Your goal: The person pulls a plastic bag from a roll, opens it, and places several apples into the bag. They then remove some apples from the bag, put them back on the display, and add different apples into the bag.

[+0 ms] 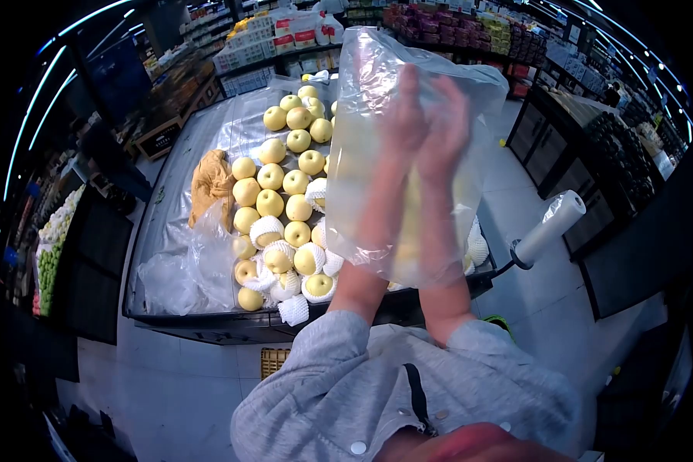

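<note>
Both my hands are raised inside a clear plastic bag (369,85) held up in front of me. My left hand (402,115) and my right hand (448,127) are pressed close together with fingers pointing up, seen blurred through the film. The bag hangs down over my forearms to about elbow height. Behind and below it lies a display of yellow pears (270,202) on a silver-lined stand (208,138), some wrapped in white foam nets (293,309).
A roll of plastic bags (550,227) sticks out on a holder at the stand's right corner. Crumpled clear plastic (185,273) and brown paper (210,185) lie at the stand's left. Shelves of goods fill the back; dark counters stand at right.
</note>
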Demonstrator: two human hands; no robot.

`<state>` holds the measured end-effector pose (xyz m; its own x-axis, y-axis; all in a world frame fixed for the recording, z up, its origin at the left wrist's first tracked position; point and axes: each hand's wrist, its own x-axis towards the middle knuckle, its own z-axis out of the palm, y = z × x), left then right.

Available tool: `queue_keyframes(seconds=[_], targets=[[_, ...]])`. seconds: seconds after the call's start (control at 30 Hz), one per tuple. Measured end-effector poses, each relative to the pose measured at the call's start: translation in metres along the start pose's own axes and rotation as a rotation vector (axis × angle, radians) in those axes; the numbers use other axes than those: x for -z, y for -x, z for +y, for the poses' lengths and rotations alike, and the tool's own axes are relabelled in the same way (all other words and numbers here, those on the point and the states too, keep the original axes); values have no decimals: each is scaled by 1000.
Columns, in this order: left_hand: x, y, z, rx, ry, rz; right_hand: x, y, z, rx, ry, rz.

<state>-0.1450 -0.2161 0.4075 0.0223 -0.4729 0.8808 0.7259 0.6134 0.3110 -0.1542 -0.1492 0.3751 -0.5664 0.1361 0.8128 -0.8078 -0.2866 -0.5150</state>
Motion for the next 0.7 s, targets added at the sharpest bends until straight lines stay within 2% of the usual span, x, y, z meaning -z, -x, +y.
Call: queue_keyframes(seconds=[0.07,0.1,0.13,0.17,0.23,0.27,0.37,0.5,0.53,0.63,0.67,0.7], targets=[[6,6,-4,48,250,-5,0,-11,18,75,8,-72],[8,8,-8,73,376,-5,-1,-15,5,-66,-132,-109],[12,-2,-6,-118,418,25,-2,-19,-9,-212,-269,-125],[7,0,4,-99,287,268,-1,-26,-9,-135,-338,-18],[28,-11,-11,-177,385,409,0,-43,-2,21,-466,194],[29,-8,-14,-235,350,383,-2,-45,-5,42,-523,166],[24,-2,-9,-181,197,305,-17,-41,-8,183,-416,246],[11,-4,-10,-158,159,-16,-20,-40,5,210,-333,-126],[9,-8,3,-125,137,0,-23,-40,3,203,-351,-128],[17,-30,12,-160,122,208,-24,-54,-15,293,-226,203],[25,-32,2,-139,169,167,-11,-56,-9,57,-277,231],[32,-36,-1,-116,215,127,-11,-56,-2,119,-215,219]])
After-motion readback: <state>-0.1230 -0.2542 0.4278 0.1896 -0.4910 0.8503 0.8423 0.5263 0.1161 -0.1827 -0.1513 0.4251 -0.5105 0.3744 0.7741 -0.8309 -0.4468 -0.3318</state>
